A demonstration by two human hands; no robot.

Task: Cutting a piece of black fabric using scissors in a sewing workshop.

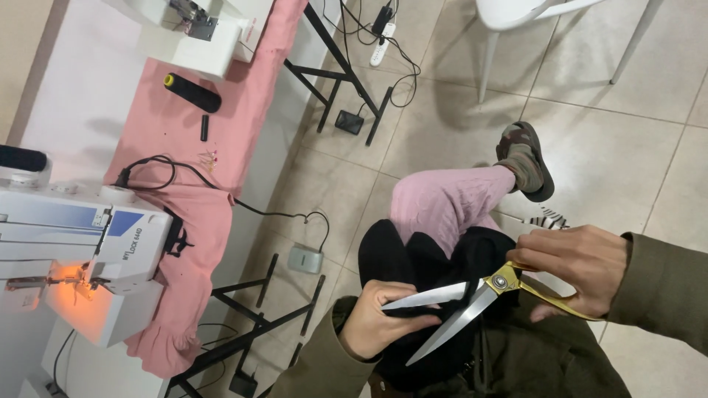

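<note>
My right hand (579, 265) grips the gold handles of a pair of large scissors (472, 298), whose silver blades are spread apart. My left hand (380, 320) pinches a piece of black fabric (413, 258) that lies over my lap, and the upper blade crosses just above its fingers. The cloth sits between the two blades near my left hand. Below the black fabric, my leg in pink knitted trousers (442, 203) stretches toward a foot in a dark slipper (527, 158).
A white overlock machine (81, 258) with an orange lamp stands on a table at left, on pink cloth (199, 214). A black thread spool (192, 92) and a second sewing machine (199, 37) lie further back. Foot pedals (304, 259), cables and a white chair (516, 22) are on the tiled floor.
</note>
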